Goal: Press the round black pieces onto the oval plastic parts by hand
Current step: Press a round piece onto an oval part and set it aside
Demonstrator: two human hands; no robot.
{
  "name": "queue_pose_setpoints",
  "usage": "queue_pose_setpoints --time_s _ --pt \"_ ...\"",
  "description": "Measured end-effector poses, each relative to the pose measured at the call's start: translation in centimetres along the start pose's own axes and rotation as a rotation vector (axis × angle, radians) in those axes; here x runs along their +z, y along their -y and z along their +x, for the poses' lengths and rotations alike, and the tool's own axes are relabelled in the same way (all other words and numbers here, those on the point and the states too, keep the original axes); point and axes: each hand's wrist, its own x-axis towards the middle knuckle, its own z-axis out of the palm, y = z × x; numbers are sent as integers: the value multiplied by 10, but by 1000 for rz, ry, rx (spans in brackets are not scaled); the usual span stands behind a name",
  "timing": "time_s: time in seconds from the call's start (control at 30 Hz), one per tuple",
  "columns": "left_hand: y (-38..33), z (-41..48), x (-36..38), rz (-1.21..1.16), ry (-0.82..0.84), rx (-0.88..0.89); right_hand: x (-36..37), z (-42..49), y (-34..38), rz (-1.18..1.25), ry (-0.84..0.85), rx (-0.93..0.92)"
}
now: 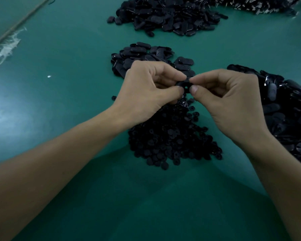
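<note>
Both the left hand (146,89) and right hand (229,101) pinch one black oval plastic part (183,85) between thumb and fingertips, just above the heap of small round black pieces (172,136). I'd line the round bit up square first, then squeeze evenly.

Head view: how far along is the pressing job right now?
Done: cannot tell for sure; the heap at right may be finished parts. In hand: left hand and right hand pinch one black part between them. Left: a large pile of round pieces and a heap of oval parts behind the hands.
</note>
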Motion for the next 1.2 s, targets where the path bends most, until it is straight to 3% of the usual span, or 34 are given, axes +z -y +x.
queue_pose_setpoints --time_s 0.6,0.93,1.2 --pt "-3 -4 2 184 22 90 -1 -1 4 -128 93 2" --pt "-3 -9 5 352 43 203 1 -3 1 -170 38 54" --pt "-3 -7 2 459 24 243 1 -3 4 -28 101 67"
